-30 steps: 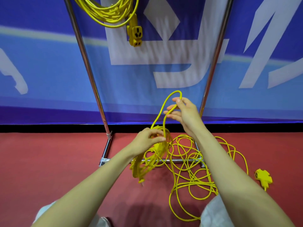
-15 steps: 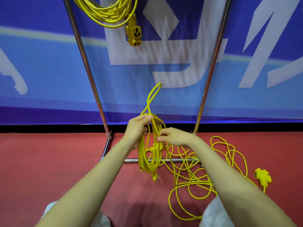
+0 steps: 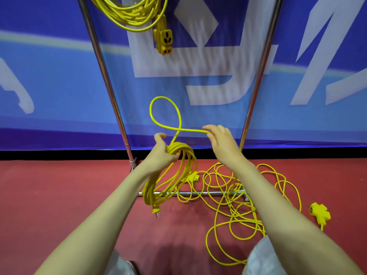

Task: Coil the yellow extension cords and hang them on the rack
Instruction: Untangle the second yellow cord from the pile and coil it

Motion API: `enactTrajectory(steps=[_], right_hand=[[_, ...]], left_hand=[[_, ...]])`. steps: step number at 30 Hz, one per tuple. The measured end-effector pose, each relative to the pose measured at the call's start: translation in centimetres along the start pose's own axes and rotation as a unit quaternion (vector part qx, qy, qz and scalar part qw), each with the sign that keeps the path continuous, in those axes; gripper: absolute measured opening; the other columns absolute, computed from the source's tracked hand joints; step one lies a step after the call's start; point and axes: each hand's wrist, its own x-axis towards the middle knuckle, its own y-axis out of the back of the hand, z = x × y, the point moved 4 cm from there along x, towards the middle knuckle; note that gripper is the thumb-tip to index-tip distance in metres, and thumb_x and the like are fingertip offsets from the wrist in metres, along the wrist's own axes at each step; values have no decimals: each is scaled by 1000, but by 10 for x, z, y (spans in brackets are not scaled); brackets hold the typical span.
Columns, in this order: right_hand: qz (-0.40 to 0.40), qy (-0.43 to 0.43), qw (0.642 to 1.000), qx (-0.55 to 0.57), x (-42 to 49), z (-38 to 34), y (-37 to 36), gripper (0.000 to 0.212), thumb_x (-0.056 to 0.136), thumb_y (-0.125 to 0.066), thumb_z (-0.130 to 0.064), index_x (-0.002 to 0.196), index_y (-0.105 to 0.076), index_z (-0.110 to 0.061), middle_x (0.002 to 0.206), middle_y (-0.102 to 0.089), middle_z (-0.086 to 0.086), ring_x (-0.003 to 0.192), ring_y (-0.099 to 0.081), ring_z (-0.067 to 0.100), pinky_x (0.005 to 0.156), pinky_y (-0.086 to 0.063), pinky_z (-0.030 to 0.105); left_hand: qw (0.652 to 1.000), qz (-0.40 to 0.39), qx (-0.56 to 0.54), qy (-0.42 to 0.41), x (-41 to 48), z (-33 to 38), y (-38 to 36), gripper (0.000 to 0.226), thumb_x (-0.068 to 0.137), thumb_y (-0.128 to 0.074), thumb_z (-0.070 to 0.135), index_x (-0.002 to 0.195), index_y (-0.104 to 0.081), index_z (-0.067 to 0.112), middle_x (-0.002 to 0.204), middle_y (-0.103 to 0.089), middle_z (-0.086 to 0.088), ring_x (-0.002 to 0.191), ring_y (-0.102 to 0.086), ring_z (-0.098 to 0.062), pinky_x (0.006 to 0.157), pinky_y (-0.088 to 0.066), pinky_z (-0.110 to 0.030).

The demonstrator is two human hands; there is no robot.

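Here, left hand (image 3: 161, 154) gripping yellow coil (image 3: 148, 192), right hand (image 3: 220, 140) pinching teardrop loop (image 3: 161, 97)

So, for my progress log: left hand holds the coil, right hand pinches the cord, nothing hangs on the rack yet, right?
No: the head view shows one coiled cord already hanging on the rack. The rest holds.

Bare forearms (image 3: 103, 211) to the elbow, with pale grey trousers (image 3: 260, 259) over both knees.
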Motion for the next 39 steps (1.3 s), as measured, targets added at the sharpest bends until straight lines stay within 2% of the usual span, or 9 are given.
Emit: enactTrajectory(steps=[4,8,11,18,22,26,31,36,39], right_hand=[[-12,39,999,32,-4,-12,0,15,94,-50,-6,107,-58,-4,106,-53,10,98,-51,24,89,-41,32],[-65,60,996,-1,-8,-13,-4,19,95,-52,-22,112,-63,-22,94,-49,-2,93,-54,21,83,-45,38],[-65,41,997,-2,-6,-11,0,18,94,-55,-25,108,-65,-24,81,-42,-9,87,-52,18,79,-41,33],[-46,38,998,10,-7,-14,7,19,92,-50,-5,110,-56,-11,100,-46,-1,91,-49,14,87,-43,35],[-74,55,996,10,-9,-14,2,12,91,-59,-23,100,-66,-25,93,-53,-1,85,-55,16,81,-47,39],[-69,62,990,102,-11,-23,4,14,89,-62,-19,98,-71,-25,89,-55,3,73,-49,1,77,-40,19],[-113,-25,972,203,-9,-18,-1,16,89,-64,-22,102,-54,-20,83,-57,-5,56,-52,4,60,-41,18],[-220,-47,974,-34,-12,8,-1,7,86,-60,-14,86,-53,-16,72,-56,-4,61,-54,11,55,-39,23],[-199,-64,978,8,-14,14,-2,7,94,-56,-22,93,-52,-16,67,-59,-3,59,-57,10,54,-41,22]], left_hand=[[994,-1,104,-44,-3,4,-6,35,81,-68,3,107,-48,12,87,-67,-12,68,-58,-19,61,-44,-28],[978,3,166,-126,-10,16,-8,34,78,-65,-1,110,-63,11,78,-58,1,65,-51,-10,58,-36,-16],[963,-1,197,-184,-13,20,-11,41,79,-66,2,119,-63,12,90,-49,-4,78,-48,-15,68,-31,-16],[935,-46,243,-252,-15,18,-22,43,81,-62,-2,122,-57,11,94,-47,1,81,-46,-14,75,-35,-25],[946,0,194,-259,-18,23,-23,49,80,-61,-4,123,-39,5,94,-50,-6,74,-47,-19,70,-40,-31],[938,52,215,-267,-17,26,-20,52,82,-63,-3,131,-46,3,122,-39,-11,81,-52,-22,82,-43,-31],[943,44,231,-234,-14,29,-15,32,84,-59,1,115,-62,8,98,-62,-13,95,-58,-30,79,-37,-31],[962,102,191,-167,-5,28,13,22,83,-57,0,103,-66,7,83,-64,-8,80,-57,-27,69,-36,-28],[970,112,173,-131,-2,24,30,21,83,-57,0,100,-66,9,76,-59,-4,73,-51,-21,61,-32,-23]])
